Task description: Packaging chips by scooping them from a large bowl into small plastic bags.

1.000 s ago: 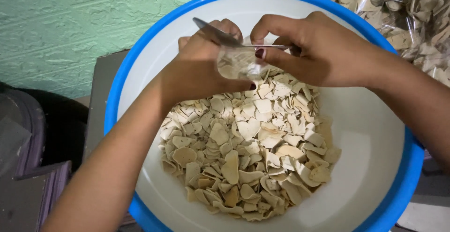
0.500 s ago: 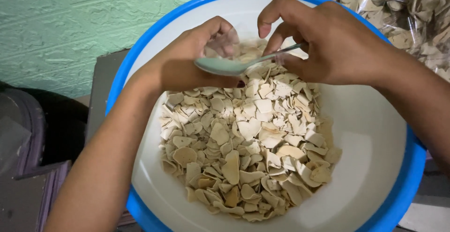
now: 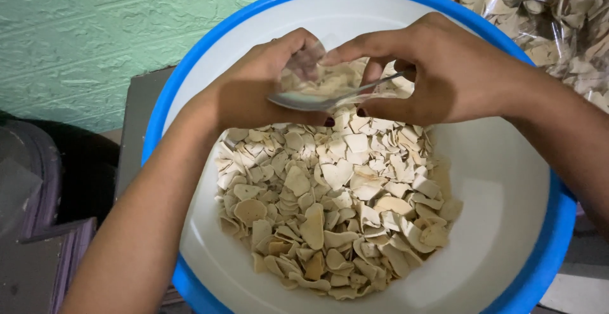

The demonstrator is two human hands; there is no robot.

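A large white basin with a blue rim (image 3: 507, 181) holds a heap of pale, flat cracker chips (image 3: 336, 193). Over its far side my left hand (image 3: 254, 89) grips a small clear plastic bag (image 3: 311, 66) with some chips inside. My right hand (image 3: 438, 66) holds a metal spoon (image 3: 311, 100) by its handle, the bowl of the spoon lying across below the bag's mouth. My right forefinger and thumb also touch the bag's edge.
Clear packets filled with the same chips (image 3: 558, 22) are piled at the upper right. A green textured wall (image 3: 95, 28) runs behind the basin. A dark grey stand (image 3: 136, 117) sits under the basin, and dark objects (image 3: 38, 181) stand at the left.
The spoon has swung from pointing up-left above the bag to lying flat below it. My right hand rose, then came down to pinch the bag's edge.
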